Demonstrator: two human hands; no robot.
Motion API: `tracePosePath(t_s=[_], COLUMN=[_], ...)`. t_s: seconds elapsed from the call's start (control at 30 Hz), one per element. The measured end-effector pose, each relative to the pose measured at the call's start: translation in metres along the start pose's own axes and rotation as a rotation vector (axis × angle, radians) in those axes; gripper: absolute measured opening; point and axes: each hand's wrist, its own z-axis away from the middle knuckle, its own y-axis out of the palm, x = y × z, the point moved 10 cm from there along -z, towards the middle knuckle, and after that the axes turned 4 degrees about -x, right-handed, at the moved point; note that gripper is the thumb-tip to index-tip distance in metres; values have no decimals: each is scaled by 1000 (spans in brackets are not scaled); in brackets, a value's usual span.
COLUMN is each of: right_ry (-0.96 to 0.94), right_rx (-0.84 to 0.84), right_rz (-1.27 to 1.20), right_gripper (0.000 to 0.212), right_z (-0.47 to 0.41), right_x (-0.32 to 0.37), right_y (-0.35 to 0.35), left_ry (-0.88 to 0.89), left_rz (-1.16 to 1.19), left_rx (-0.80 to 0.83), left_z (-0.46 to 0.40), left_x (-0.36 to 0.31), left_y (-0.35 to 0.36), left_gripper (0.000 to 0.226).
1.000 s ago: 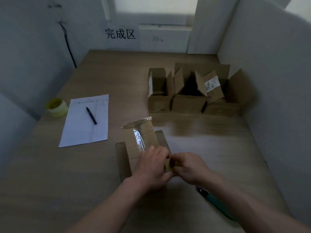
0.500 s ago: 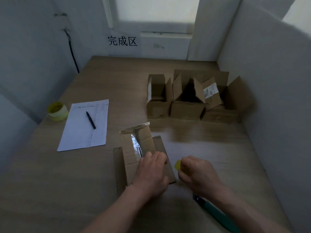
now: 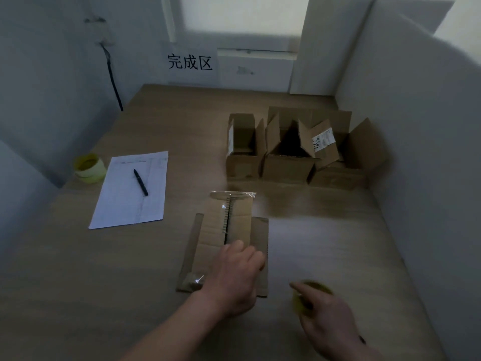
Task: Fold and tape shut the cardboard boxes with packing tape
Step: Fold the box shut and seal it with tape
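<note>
A small cardboard box [image 3: 216, 230] lies on the wooden table in front of me, its side flaps spread and a strip of clear tape along the seam of its upturned face. My left hand [image 3: 234, 277] presses flat on the near part of the box. My right hand [image 3: 328, 321] is off to the right of the box, low over the table, with its fingers curled around a yellow tape roll [image 3: 309, 295]. The roll is blurred.
Three open cardboard boxes [image 3: 289, 152] stand at the back right against the white partition [image 3: 416, 152]. At left lie a sheet of paper [image 3: 130, 194] with a black pen [image 3: 140, 182] and a second yellow tape roll [image 3: 89, 168]. A sign with characters [image 3: 190, 62] hangs on the back wall.
My right hand has pulled away from the box to the right and toward me, taking the tape roll with it. The box now lies flatter under my left hand.
</note>
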Motion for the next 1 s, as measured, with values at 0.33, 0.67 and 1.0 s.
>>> tracePosePath(t_s=[0.33, 0.67, 1.0], right_ry=[-7, 55, 327], right_rx=[0, -452, -320], right_rz=[123, -127, -962], right_gripper=[33, 41, 50], right_z=[25, 9, -38], right_x=[-9, 64, 123], right_y=[31, -15, 53], left_ry=[-478, -712, -921], left_rz=[457, 1111, 1357], left_rx=[-602, -267, -326], left_z=[79, 82, 83], left_x=[98, 113, 108], left_y=[-47, 26, 53], left_gripper=[58, 46, 51])
